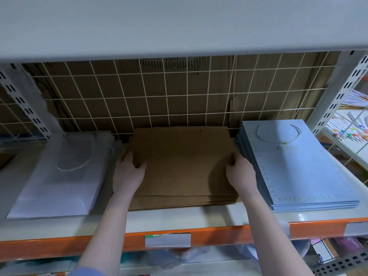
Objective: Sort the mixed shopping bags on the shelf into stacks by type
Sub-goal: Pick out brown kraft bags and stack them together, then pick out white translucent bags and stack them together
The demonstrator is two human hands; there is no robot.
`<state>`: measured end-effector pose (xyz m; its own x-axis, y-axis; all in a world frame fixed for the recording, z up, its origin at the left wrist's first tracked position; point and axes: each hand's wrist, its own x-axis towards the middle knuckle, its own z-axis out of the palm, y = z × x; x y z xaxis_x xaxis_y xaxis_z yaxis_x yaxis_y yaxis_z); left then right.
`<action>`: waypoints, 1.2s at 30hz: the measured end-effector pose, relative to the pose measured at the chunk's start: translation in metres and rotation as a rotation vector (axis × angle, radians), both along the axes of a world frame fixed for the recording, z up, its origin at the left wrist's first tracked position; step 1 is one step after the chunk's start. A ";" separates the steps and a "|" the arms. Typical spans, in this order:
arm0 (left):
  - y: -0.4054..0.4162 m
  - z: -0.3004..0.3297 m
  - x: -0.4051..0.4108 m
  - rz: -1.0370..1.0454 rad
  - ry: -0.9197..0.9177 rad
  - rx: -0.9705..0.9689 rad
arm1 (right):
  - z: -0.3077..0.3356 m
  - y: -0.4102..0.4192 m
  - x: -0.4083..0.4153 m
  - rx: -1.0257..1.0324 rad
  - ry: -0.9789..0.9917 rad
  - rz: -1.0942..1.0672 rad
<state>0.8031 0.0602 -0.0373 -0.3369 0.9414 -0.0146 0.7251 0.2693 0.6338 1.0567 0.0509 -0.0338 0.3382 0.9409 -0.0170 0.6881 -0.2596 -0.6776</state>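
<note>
Three flat stacks of bags lie side by side on the shelf (179, 220). A stack of brown paper bags (183, 164) sits in the middle. My left hand (128, 172) grips its left edge, thumb on top and fingers hidden at the side. My right hand (242, 174) grips its right edge the same way. To the left lies a stack of translucent white bags (59, 176) with a cord handle. On the right is a stack of light blue bags (298, 166) with a white rope handle and gold lettering.
A white wire grid (179, 92) backed by cardboard closes the shelf's rear. An upper shelf (179, 26) hangs low overhead. Slotted uprights (338, 92) stand at both sides. The front beam is orange with a label (167, 240). Coloured pens (346, 132) show on the neighbouring rack at right.
</note>
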 end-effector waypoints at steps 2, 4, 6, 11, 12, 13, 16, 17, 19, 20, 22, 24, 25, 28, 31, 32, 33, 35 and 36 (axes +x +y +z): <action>0.000 0.000 0.002 0.017 0.051 -0.010 | 0.000 0.000 -0.003 -0.019 -0.021 0.014; -0.004 0.001 0.004 0.039 0.145 0.009 | 0.001 -0.002 -0.006 -0.021 -0.087 0.022; -0.009 0.003 0.006 0.044 0.223 0.053 | 0.002 -0.006 -0.008 0.020 -0.191 0.004; -0.026 0.008 0.006 0.005 0.331 0.077 | 0.006 -0.017 -0.019 0.165 -0.433 0.012; -0.030 0.009 0.006 0.001 0.340 0.071 | 0.007 -0.020 -0.023 0.184 -0.442 0.019; -0.034 0.011 0.005 0.003 0.347 0.061 | 0.008 -0.021 -0.027 0.199 -0.451 0.030; -0.046 0.019 -0.003 0.035 0.364 0.002 | 0.013 -0.026 -0.042 0.130 -0.498 0.112; -0.050 0.022 -0.009 0.042 0.372 -0.010 | 0.014 -0.028 -0.048 0.127 -0.508 0.129; -0.057 0.026 -0.024 0.052 0.375 -0.005 | 0.017 -0.031 -0.064 0.127 -0.509 0.165; -0.062 0.028 -0.034 0.061 0.368 0.005 | 0.018 -0.033 -0.074 0.128 -0.502 0.186; -0.071 0.028 -0.057 0.096 0.341 0.027 | 0.021 -0.035 -0.096 0.110 -0.485 0.228; -0.081 0.025 -0.087 0.133 0.311 0.067 | 0.024 -0.039 -0.124 0.093 -0.480 0.261; -0.086 0.023 -0.103 0.150 0.301 0.083 | 0.026 -0.042 -0.140 0.090 -0.480 0.275; -0.103 0.024 -0.158 0.201 0.282 0.074 | 0.026 -0.052 -0.196 0.091 -0.470 0.315; -0.125 0.024 -0.222 0.221 0.314 0.076 | 0.020 -0.068 -0.264 0.112 -0.451 0.342; -0.132 0.023 -0.246 0.222 0.312 0.086 | 0.018 -0.074 -0.288 0.133 -0.442 0.343; -0.138 0.022 -0.270 0.227 0.308 0.093 | 0.016 -0.080 -0.312 0.146 -0.435 0.344; -0.151 0.022 -0.318 0.242 0.306 0.097 | 0.016 -0.091 -0.361 0.132 -0.441 0.366; -0.157 0.022 -0.340 0.252 0.306 0.106 | 0.017 -0.096 -0.383 0.118 -0.443 0.381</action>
<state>0.4636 -0.0972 -0.0149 -0.5307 0.8198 0.2153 0.8044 0.4071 0.4326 0.6736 -0.0453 -0.0167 -0.0725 0.9843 0.1606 0.9418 0.1206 -0.3138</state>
